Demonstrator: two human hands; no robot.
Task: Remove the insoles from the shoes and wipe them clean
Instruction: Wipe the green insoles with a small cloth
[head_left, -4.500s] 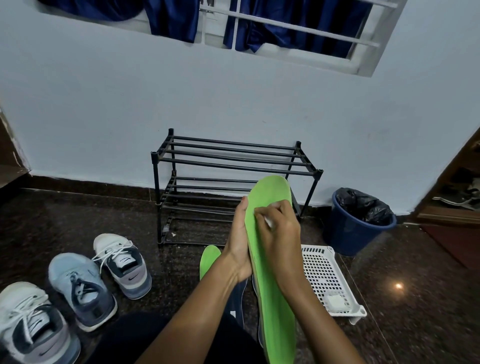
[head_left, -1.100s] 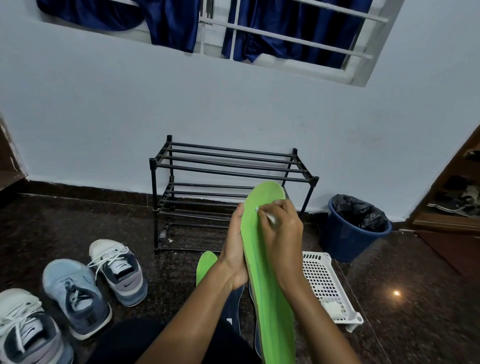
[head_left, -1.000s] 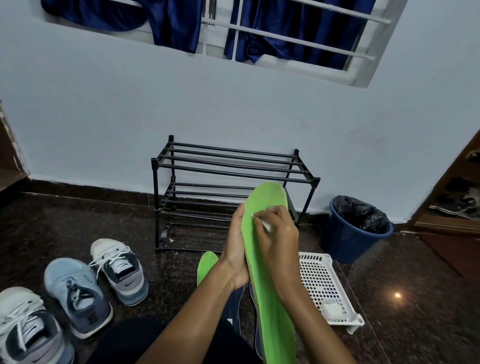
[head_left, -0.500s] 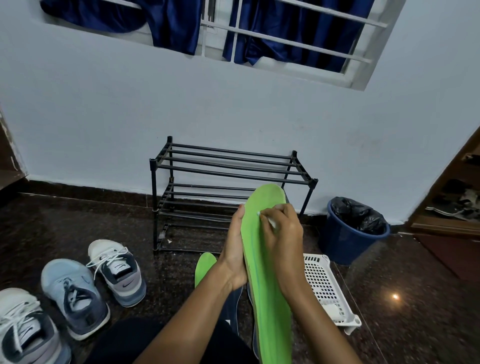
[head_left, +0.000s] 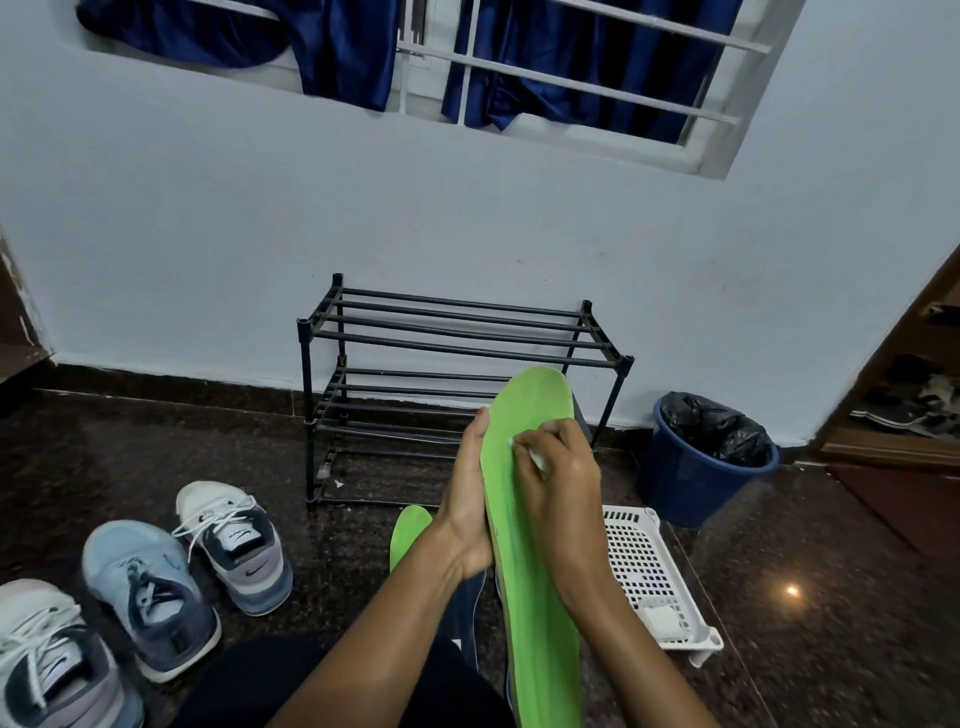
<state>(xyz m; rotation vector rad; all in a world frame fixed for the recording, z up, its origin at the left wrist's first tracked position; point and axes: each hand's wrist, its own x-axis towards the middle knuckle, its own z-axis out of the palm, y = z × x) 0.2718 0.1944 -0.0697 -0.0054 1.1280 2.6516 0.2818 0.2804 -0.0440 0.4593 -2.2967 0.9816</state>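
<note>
A long green insole (head_left: 535, 582) stands upright in front of me, toe end up. My left hand (head_left: 467, 499) grips its left edge from behind. My right hand (head_left: 558, 483) pinches a small white wipe (head_left: 535, 456) and presses it on the insole's upper face. A second green insole (head_left: 408, 532) lies on the floor below, partly hidden by my left arm. Three sneakers sit at the left: a white and grey one (head_left: 234, 540), a light blue one (head_left: 150, 592) and another white one (head_left: 52, 660).
A black metal shoe rack (head_left: 457, 358) stands against the wall. A white perforated tray (head_left: 649, 571) with a white wad lies at my right. Beyond it stands a blue bin (head_left: 701, 467) with a black liner. Dark shoe parts lie under the insole.
My right hand with the wipe has slid back and forth over the upper part of the insole. My left hand keeps the same hold.
</note>
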